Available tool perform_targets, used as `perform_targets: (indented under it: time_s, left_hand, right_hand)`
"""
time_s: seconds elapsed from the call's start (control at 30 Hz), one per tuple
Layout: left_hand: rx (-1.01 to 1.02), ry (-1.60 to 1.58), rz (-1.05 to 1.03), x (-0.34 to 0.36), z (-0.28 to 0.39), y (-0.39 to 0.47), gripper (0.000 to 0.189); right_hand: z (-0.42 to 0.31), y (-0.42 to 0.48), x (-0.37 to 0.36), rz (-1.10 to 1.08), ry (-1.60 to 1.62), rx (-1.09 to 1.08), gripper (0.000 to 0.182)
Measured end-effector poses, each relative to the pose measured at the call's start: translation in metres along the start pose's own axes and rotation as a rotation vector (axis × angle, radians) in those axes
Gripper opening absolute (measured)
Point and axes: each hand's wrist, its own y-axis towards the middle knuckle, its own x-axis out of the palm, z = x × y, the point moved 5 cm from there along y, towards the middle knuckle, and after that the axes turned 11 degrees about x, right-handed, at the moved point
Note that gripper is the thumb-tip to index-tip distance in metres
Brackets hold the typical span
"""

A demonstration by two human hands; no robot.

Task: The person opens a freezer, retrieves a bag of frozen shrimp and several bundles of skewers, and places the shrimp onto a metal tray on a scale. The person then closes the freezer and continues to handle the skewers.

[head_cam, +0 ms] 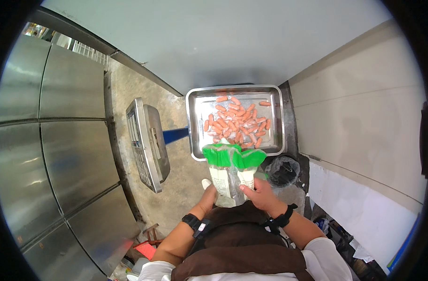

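Both hands hold a green and clear plastic food bag (231, 175) that bears writing. My left hand (208, 195) grips its left side, with the thumb wrapped in something pale; my right hand (261, 195) grips the right side. The top of the bag lies over the near rim of a rectangular stainless steel tray (283, 123). Inside the tray is a loose pile of small orange-pink sausages (231, 124), some with a white, frosty coating. One sausage (265, 103) lies apart at the far right. What remains inside the bag cannot be made out.
A platform scale's display unit (147, 144) stands left of the tray on a blue post (175, 136). A lined waste bin (282, 170) is right of the bag. Steel cabinet doors (73, 151) line the left, a pale panel (358, 116) the right. A red item (145, 249) lies low left.
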Motion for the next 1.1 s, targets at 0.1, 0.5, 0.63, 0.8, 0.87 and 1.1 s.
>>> perform_targets:
  time_s: [0.1, 0.5, 0.63, 0.8, 0.87, 1.1]
  left_hand:
    - [0.194, -0.115, 0.012, -0.019, 0.013, -0.006, 0.053]
    - [0.327, 0.083, 0.289, -0.004, 0.066, -0.041, 0.023]
    - [0.517, 0.296, 0.202, 0.013, 0.075, -0.082, 0.020]
    - [0.676, 0.556, 0.102, 0.009, 0.089, -0.131, 0.011]
    - [0.766, 0.667, 0.055, 0.015, 0.101, -0.150, 0.009]
    - [0.863, 0.714, 0.266, -0.012, 0.126, -0.212, 0.016]
  right_hand:
    - [0.010, -0.017, 0.005, -0.031, -0.275, -0.106, 0.025]
    - [0.006, -0.065, 0.037, -0.150, -0.629, -0.727, 0.035]
    - [0.043, -0.076, 0.025, -0.099, -0.808, -0.497, 0.040]
    - [0.074, -0.086, 0.016, 0.003, -0.314, -0.151, 0.044]
    - [0.089, -0.086, 0.020, 0.019, -0.064, -0.064, 0.046]
    - [-0.013, -0.106, 0.075, -0.004, -0.262, -0.350, 0.021]
